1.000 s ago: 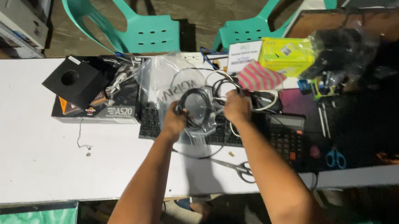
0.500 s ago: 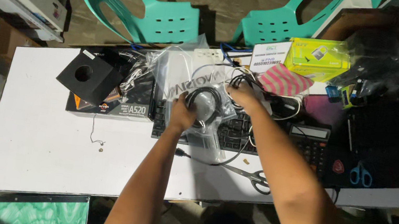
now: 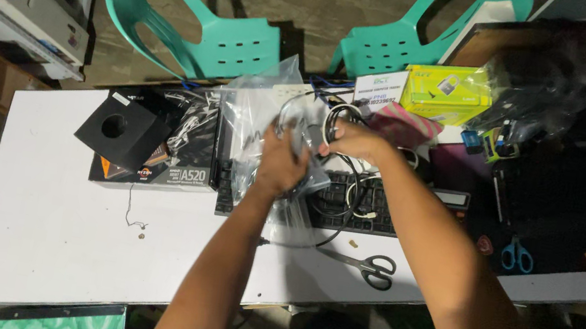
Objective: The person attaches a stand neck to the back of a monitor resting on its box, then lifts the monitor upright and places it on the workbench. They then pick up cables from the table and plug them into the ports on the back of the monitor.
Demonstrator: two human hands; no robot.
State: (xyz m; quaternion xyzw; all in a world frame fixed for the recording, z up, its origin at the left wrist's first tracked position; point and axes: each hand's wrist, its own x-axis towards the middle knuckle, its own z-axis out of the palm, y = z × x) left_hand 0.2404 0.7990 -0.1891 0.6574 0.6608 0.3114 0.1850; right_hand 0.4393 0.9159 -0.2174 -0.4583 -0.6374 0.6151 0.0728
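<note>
My left hand (image 3: 279, 162) grips a clear plastic bag (image 3: 259, 109) held up above a black keyboard (image 3: 349, 204). My right hand (image 3: 354, 141) pinches the bag's upper edge, close to the left hand. A coil of black cable (image 3: 340, 187) hangs from between my hands and trails over the keyboard. What the bag holds is hard to make out through the crumpled plastic.
On the white table (image 3: 64, 246): a black cube-shaped box (image 3: 124, 130) on a flat dark box (image 3: 177, 163), black-handled scissors (image 3: 367, 264), blue-handled scissors (image 3: 518, 256), a yellow-green box (image 3: 447, 91), a dark bag. Two teal plastic chairs (image 3: 205, 28) stand beyond the table.
Both hands have lifted off the keyboard and come together. The clear bag is now raised between them, with the cable coil at its mouth.
</note>
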